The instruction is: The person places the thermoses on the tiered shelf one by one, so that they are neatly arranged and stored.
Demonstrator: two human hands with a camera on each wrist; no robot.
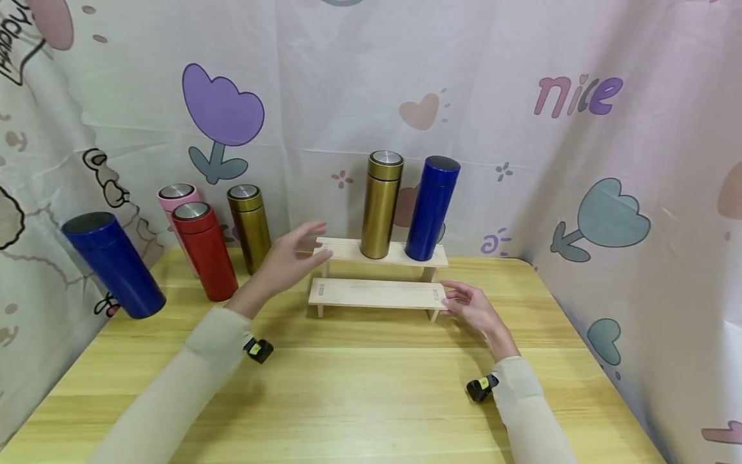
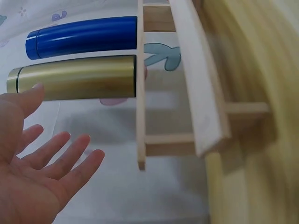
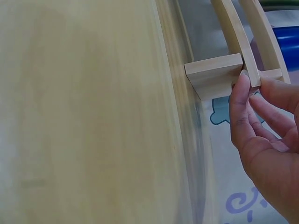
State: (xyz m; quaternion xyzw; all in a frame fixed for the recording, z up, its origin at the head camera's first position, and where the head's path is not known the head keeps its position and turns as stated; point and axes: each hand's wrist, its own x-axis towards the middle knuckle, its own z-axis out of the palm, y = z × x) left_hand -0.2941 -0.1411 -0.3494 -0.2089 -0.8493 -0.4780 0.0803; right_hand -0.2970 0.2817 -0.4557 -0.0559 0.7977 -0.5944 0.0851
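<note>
A two-step wooden stand (image 1: 371, 293) sits toward the back of the table. On its upper step a gold thermos (image 1: 380, 206) and a blue thermos (image 1: 431, 209) stand upright side by side. My right hand (image 1: 472, 308) pinches the right end of the lower step between thumb and fingers, as the right wrist view shows at the board's end (image 3: 247, 70). My left hand (image 1: 288, 258) hovers just left of the upper step, fingers spread and holding nothing. In the left wrist view its thumb (image 2: 32, 99) overlaps the gold thermos (image 2: 84, 79). The lower step carries no bottle.
Several more thermoses stand at the table's left: a blue one (image 1: 118, 267), a red one (image 1: 205, 251), a pink one (image 1: 174, 200) partly behind the red, and another gold one (image 1: 250, 225) close to my left forearm. A printed cloth (image 1: 324, 84) hangs behind the table.
</note>
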